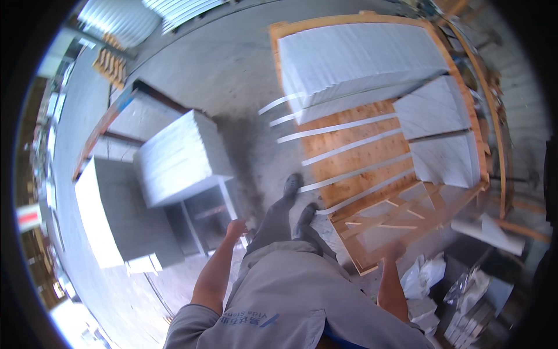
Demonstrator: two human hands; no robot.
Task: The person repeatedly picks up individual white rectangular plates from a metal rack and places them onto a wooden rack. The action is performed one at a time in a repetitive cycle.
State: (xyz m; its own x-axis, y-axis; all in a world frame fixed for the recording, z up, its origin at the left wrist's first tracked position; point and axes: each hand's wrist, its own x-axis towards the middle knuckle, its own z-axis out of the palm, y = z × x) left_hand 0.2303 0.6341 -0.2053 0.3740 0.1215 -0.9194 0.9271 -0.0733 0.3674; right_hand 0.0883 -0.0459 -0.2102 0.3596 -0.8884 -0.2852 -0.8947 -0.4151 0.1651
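Observation:
My left hand (236, 228) hangs at my left side, its fingers loosely curled with nothing visible in them. It is nearest to a stack of pale stone slabs (180, 157) standing on a metal frame. On the other side, my right hand (393, 251) is smeared by motion and overlaps the near rail of a wooden crate (372, 260) in the picture. Whether it touches the rail, I cannot tell. Inside the crate a row of white slabs (360, 58) stands at the far side, with more slabs (433, 107) along the right. White straps (343, 151) lie across its plywood floor.
My feet (293, 185) are on the concrete floor between the slab stack and the crate. A dark block (131, 215) with a bright white side stands at the left. White plastic bags (423, 276) and a white roll (488, 234) lie at the lower right. A wooden pallet (110, 67) is farther off.

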